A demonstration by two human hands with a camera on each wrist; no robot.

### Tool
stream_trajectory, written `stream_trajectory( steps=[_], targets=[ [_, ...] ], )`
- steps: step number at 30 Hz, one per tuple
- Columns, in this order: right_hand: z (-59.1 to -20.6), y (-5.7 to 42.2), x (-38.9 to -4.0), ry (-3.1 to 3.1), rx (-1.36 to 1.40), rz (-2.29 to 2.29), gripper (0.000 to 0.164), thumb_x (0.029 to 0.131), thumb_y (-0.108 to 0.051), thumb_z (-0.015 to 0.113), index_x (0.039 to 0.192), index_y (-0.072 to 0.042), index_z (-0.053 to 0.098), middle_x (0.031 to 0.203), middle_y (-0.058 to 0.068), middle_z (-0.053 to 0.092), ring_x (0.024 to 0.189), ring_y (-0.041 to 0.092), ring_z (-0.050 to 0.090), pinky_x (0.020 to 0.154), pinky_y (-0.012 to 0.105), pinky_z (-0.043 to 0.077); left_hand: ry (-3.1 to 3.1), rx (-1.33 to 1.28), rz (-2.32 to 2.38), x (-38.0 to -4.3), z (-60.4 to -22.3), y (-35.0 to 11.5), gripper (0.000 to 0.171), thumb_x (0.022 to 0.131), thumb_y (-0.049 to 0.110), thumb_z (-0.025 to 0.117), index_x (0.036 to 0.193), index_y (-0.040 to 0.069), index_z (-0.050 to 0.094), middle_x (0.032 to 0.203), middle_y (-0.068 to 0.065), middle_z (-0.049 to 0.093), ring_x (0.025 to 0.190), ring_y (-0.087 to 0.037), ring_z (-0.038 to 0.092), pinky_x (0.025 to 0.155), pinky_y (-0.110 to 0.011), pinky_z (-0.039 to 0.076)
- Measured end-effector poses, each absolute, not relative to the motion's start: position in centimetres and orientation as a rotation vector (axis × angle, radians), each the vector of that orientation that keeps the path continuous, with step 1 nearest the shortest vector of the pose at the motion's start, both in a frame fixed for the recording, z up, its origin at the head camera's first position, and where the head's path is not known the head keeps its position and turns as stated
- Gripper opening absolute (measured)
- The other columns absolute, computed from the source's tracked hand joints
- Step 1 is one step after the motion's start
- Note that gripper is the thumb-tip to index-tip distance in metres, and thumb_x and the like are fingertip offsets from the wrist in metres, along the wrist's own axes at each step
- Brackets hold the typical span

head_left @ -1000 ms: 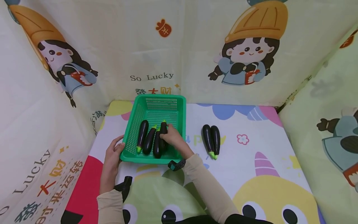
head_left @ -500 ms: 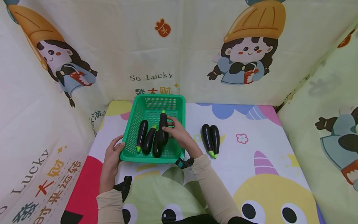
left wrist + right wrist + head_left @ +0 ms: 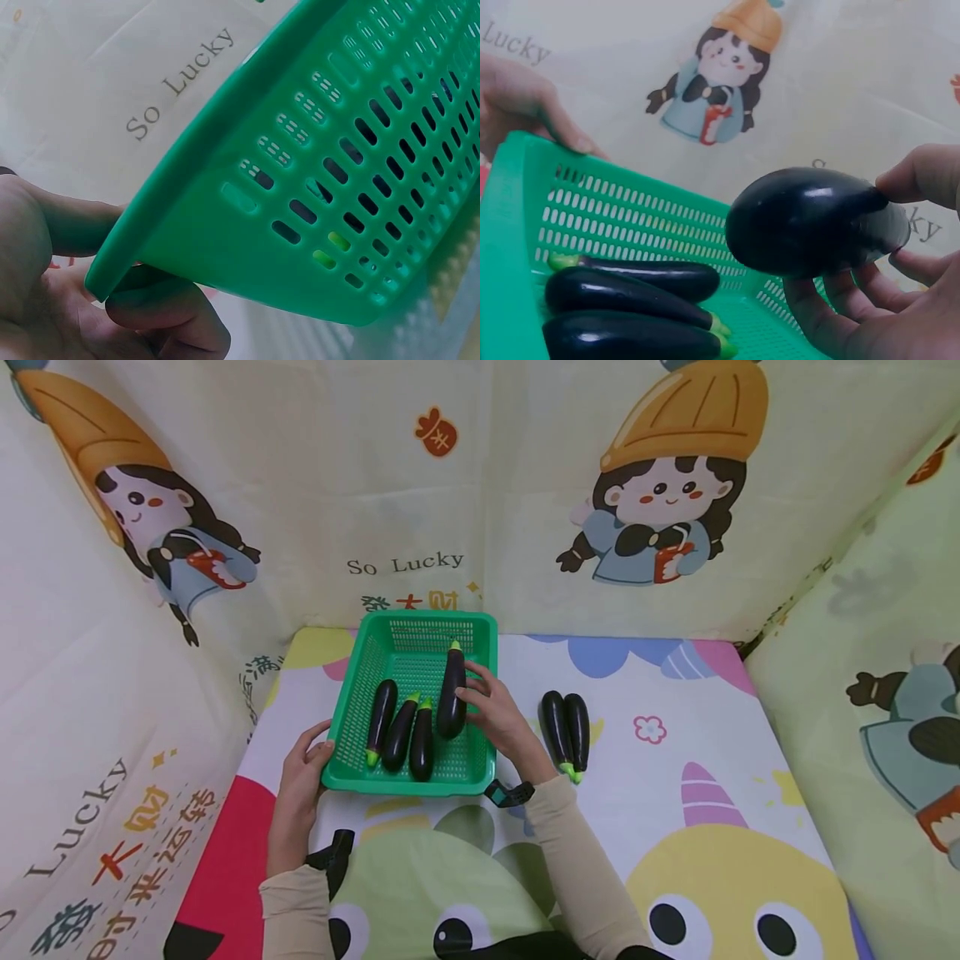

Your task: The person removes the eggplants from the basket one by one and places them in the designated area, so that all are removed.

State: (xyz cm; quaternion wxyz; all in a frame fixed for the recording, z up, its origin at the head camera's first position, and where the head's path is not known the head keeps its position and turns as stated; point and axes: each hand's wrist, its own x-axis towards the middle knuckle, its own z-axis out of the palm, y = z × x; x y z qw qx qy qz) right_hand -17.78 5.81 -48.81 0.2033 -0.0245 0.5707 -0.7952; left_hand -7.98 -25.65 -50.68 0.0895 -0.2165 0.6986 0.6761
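My left hand (image 3: pixel 300 777) grips the left rim of a green plastic basket (image 3: pixel 480 768). In the left wrist view, thumb and curled fingers pinch that rim (image 3: pixel 187 165) from both sides. With my right hand (image 3: pixel 498 714) I hold an eggplant (image 3: pixel 452 693) over the basket's right half, its green stem end pointing to the back. The right wrist view shows the thumb on top of this eggplant (image 3: pixel 802 221) and fingers beneath. Three more dark eggplants (image 3: pixel 401 737) lie side by side in the basket, towards its front left.
To the right of the basket, two eggplants (image 3: pixel 566 735) lie together on the cartoon-printed tablecloth (image 3: pixel 720 710), green ends towards the front. A printed cloth wall (image 3: pixel 525 527) stands close behind the basket, with more cloth at both sides.
My right hand has lifted one eggplant from beside the others and carried it up and rightward above the basket. My left hand has stayed on the rim.
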Motion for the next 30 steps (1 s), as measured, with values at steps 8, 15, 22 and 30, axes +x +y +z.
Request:
stream_trajectory(
  steps=[8,15,22,30],
  targets=[
    [-49.0,7.8,-17.5,1.523,-0.110,-2.307,0.058,0.105,-0.009,0.054,0.160,-0.017,0.037,0.151,0.013,0.052,0.125,0.019,0.058,0.112,0.056,0.043,2.074,-0.650,2.021,-8.0,-51.0,-25.7,0.057,0.109,0.037,0.053,0.163,0.028,0.035,0.115,0.018,0.065,0.095,-0.004,0.067,0.082,-0.017,0.058],
    [-48.8,10.3,-17.3,1.492,-0.157,-2.386,0.055,0.106,-0.007,0.048,0.160,-0.011,0.037,0.130,-0.001,0.063,0.117,0.012,0.061,0.108,0.054,0.042,2.082,-0.645,2.028,-8.1,-51.1,-25.8,0.057,0.109,0.038,0.053,0.163,0.028,0.035,0.116,0.018,0.066,0.096,-0.004,0.067,0.082,-0.017,0.057],
    [-48.8,12.5,-17.2,1.498,-0.199,-2.400,0.055,0.106,-0.005,0.045,0.160,-0.009,0.035,0.130,-0.004,0.064,0.118,0.012,0.060,0.102,0.045,0.048,2.101,-0.656,2.018,-8.2,-51.0,-25.7,0.057,0.109,0.039,0.052,0.163,0.028,0.035,0.117,0.016,0.065,0.097,-0.005,0.068,0.081,-0.017,0.057],
    [-49.1,14.5,-16.7,1.543,-0.143,-2.415,0.054,0.106,-0.004,0.046,0.159,-0.007,0.038,0.131,-0.002,0.061,0.116,0.015,0.057,0.095,0.038,0.051,2.112,-0.652,2.014,-8.1,-51.1,-25.6,0.058,0.109,0.038,0.054,0.162,0.028,0.036,0.115,0.017,0.065,0.096,-0.006,0.067,0.080,-0.017,0.057]
  ],
)
